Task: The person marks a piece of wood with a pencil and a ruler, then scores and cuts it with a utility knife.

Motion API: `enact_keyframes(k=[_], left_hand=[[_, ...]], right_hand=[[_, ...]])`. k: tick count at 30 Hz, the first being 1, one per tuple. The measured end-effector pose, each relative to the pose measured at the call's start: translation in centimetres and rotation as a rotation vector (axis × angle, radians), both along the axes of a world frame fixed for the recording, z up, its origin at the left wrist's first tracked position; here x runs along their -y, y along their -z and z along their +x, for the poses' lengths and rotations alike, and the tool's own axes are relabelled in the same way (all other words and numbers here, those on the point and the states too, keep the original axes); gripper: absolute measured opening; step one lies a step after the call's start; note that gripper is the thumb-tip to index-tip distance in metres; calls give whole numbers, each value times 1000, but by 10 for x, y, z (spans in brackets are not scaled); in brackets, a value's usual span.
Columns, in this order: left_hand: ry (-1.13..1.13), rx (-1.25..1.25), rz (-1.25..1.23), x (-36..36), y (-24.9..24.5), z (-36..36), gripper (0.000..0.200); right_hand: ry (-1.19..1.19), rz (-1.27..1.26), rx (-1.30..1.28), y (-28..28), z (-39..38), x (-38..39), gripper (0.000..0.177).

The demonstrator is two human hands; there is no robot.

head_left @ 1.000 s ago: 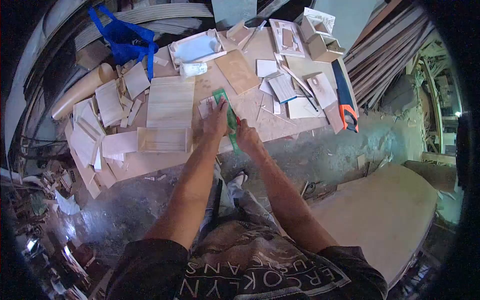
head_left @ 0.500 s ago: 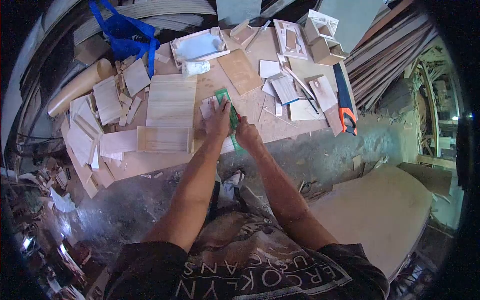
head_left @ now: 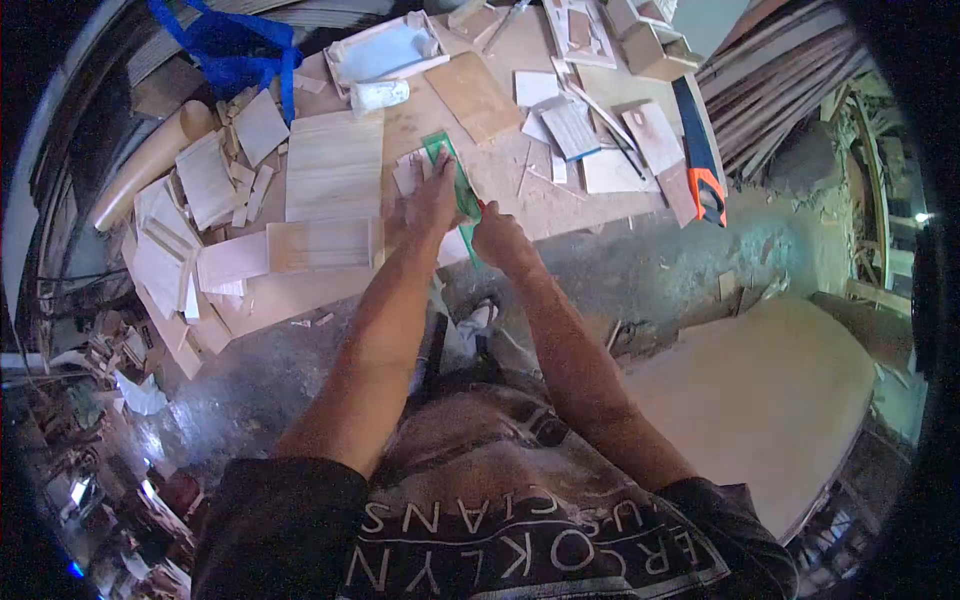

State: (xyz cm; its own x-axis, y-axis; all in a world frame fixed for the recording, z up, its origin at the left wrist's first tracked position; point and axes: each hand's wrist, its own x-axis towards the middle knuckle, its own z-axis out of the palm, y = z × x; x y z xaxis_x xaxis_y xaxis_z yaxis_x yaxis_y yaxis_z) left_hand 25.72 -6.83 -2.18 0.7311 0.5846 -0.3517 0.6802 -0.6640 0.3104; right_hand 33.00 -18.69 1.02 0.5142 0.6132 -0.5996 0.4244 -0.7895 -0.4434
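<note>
My left hand point(head_left: 432, 205) lies with fingers stretched forward along a green translucent ruler point(head_left: 437, 143), pressing it onto a pale thin wood sheet point(head_left: 406, 174) near the table's front edge. Just right of it, my right hand point(head_left: 503, 243) is closed in a fist against the ruler's right edge. From the fist shows a small red tool point(head_left: 482, 204); the rest of it is covered by the fingers, so its kind cannot be made out. The ruler's near end reaches past the table edge between my hands.
Wooden panels point(head_left: 333, 165), an open wooden box point(head_left: 322, 246) and a white roll point(head_left: 380, 95) lie on the table to the left and behind. To the right are a handsaw point(head_left: 706, 190) with an orange handle and several offcuts. A large board point(head_left: 750, 400) stands low at right.
The view has tilted down, so the table sits higher in it. My right hand has moved slightly relative to the ruler; my left hand stays pressed on it.
</note>
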Motion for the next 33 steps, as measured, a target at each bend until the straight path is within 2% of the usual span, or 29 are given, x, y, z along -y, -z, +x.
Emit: enact_keyframes(k=[3,4,5,6,7,9,12,15,19,21,25,31,33], left_hand=[[-32,-23,-83,-3,-2,1,106],[-35,-30,-85,0,-1,-2,110],[-42,-20,-75,-3,-1,3,115],[-36,-20,-75,-4,2,5,115],[-30,-34,-70,-2,4,3,116],[-28,-32,-51,-6,1,6,117],[-46,30,-49,-2,-7,3,112],[-50,17,-41,-4,-7,6,114],[-26,19,-20,-3,11,2,117],[-21,36,-4,-3,16,0,118],[-10,28,-47,-4,13,2,119],[-41,6,-50,-9,7,7,117],[-32,31,-43,-4,19,0,117]], right_hand=[[10,-25,4,-1,-5,10,33],[21,-35,-7,15,-11,21,33],[-102,-12,52,36,-8,26,34],[-224,8,107,31,-10,26,35],[-217,2,100,24,-15,33,35],[7,-46,14,4,-17,40,35],[8,-60,-59,2,-18,48,36],[37,1,-5,1,-23,53,31],[29,9,6,-6,-26,62,31],[23,-120,-33,-5,-27,66,32],[22,-117,-20,-7,-33,80,32],[53,-18,-3,-3,-33,87,28],[48,-53,-23,-3,-36,92,36]])
